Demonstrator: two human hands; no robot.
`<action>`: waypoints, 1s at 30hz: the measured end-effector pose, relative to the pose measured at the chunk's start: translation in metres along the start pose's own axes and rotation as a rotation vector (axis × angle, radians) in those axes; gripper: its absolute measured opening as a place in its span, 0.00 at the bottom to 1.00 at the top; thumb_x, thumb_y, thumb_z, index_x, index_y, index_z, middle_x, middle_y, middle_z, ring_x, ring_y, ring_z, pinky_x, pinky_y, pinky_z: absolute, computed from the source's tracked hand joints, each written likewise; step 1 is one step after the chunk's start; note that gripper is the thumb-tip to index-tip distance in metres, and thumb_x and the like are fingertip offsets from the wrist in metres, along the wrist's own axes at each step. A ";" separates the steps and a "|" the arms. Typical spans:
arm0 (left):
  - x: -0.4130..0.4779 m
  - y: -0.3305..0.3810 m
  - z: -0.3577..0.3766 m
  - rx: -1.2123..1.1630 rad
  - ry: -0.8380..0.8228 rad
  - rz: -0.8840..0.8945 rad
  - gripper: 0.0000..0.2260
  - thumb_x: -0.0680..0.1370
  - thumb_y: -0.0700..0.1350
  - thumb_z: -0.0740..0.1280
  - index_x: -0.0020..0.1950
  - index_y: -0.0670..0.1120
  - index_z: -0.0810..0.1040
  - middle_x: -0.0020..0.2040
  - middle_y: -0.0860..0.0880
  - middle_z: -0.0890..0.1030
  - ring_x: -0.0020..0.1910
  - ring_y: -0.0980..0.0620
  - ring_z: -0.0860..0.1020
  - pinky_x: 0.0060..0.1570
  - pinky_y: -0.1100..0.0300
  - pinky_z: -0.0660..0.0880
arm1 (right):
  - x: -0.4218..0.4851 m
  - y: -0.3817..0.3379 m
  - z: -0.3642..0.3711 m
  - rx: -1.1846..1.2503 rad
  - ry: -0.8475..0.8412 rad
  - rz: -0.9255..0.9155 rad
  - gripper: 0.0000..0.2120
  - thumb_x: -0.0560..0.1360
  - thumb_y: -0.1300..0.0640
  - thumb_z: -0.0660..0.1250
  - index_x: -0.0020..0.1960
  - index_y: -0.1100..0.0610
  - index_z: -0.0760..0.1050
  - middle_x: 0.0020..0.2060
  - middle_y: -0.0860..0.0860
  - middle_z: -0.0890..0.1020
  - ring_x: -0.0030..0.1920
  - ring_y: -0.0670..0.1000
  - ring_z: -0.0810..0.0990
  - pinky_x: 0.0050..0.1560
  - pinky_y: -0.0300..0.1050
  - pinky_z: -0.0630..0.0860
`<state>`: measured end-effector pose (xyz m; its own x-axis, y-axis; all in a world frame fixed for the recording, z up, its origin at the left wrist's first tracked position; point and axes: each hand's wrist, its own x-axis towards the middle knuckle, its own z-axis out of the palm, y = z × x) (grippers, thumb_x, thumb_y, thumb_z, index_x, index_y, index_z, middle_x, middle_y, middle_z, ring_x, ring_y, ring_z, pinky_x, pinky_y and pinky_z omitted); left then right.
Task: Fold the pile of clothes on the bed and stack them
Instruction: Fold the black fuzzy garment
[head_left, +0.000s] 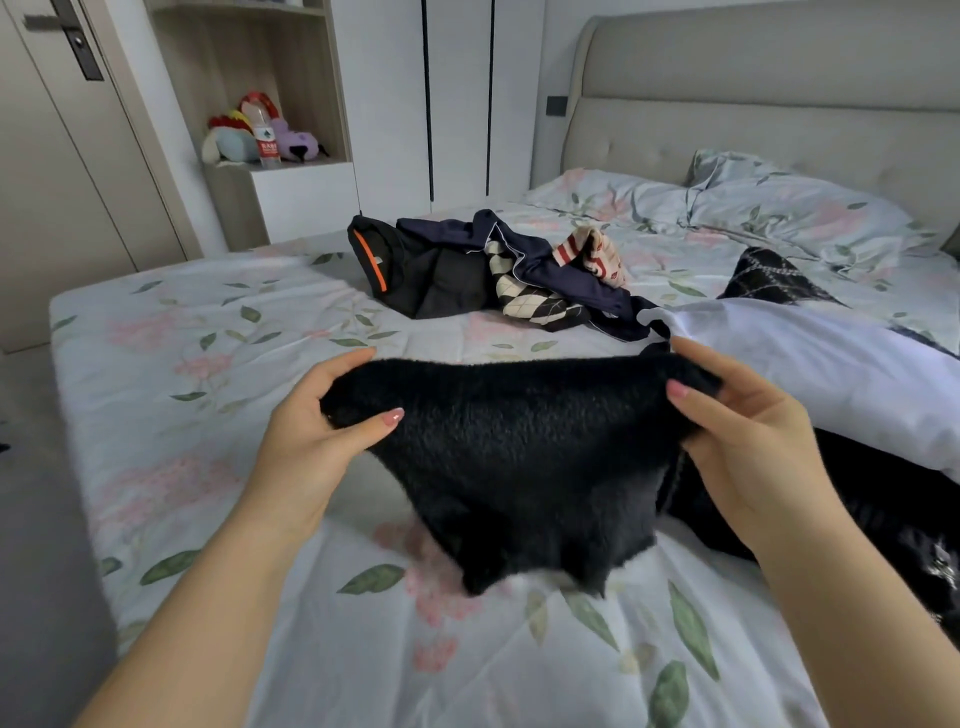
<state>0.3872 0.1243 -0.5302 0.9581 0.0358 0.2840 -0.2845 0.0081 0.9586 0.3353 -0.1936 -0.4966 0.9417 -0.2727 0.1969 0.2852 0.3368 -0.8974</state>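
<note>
A: Nearest the lens, the left forearm enters from 7 o'clock. The left hand (306, 436) has its thumb side facing the camera.

B: Fingers?

A: Clamped. The thumb is pressed on the front of the black knit (519, 467) and the other fingers are curled over and behind its top left corner.

B: Where's the knit?

A: Dead centre, held up off the bed (208, 364). The top edge is stretched between both hands and the body hangs toward 6 o'clock. The lower hem is blurred, so I can't tell if it touches the sheet.

B: Right side?

A: The right forearm enters from 5 o'clock. The right hand (753, 447) mirrors the left, with its thumb on the front and its fingers wrapped behind the top right corner, pinching it.

B: The rest of the laundry?

A: The pile of clothes (493, 270) is at 12 o'clock from the knit, well apart and unfolded. It has dark items, an argyle piece and something striped. A white garment (831, 364) lies at 2 o'clock, just behind the right hand.

B: Background?

A: A shelf with plush toys (249, 135) is at 10 o'clock. A pillow (779, 208) sits against the headboard (727, 104) at 1 o'clock.
</note>
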 end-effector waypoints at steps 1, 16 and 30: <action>0.002 0.004 0.000 0.100 0.025 0.043 0.26 0.66 0.42 0.79 0.61 0.60 0.79 0.59 0.58 0.82 0.60 0.58 0.79 0.59 0.56 0.75 | 0.000 -0.006 0.001 -0.052 -0.004 -0.034 0.17 0.67 0.63 0.71 0.55 0.55 0.84 0.47 0.55 0.86 0.48 0.53 0.83 0.54 0.46 0.80; -0.002 0.063 0.006 0.630 0.057 0.177 0.18 0.68 0.45 0.79 0.52 0.62 0.79 0.50 0.64 0.81 0.52 0.58 0.79 0.54 0.56 0.76 | -0.004 -0.035 -0.008 -0.171 0.029 -0.111 0.24 0.57 0.55 0.79 0.54 0.53 0.85 0.43 0.62 0.77 0.44 0.55 0.81 0.59 0.53 0.79; -0.002 0.060 0.008 0.825 0.227 0.356 0.11 0.68 0.49 0.78 0.42 0.51 0.78 0.43 0.54 0.72 0.44 0.60 0.72 0.46 0.72 0.65 | -0.005 -0.031 -0.023 -0.832 -0.028 -0.149 0.20 0.71 0.69 0.73 0.43 0.41 0.84 0.38 0.45 0.86 0.41 0.46 0.85 0.46 0.38 0.80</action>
<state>0.3683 0.1169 -0.4736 0.7646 0.0955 0.6374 -0.3645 -0.7515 0.5499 0.3174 -0.2229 -0.4790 0.9119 -0.2357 0.3361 0.1925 -0.4776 -0.8572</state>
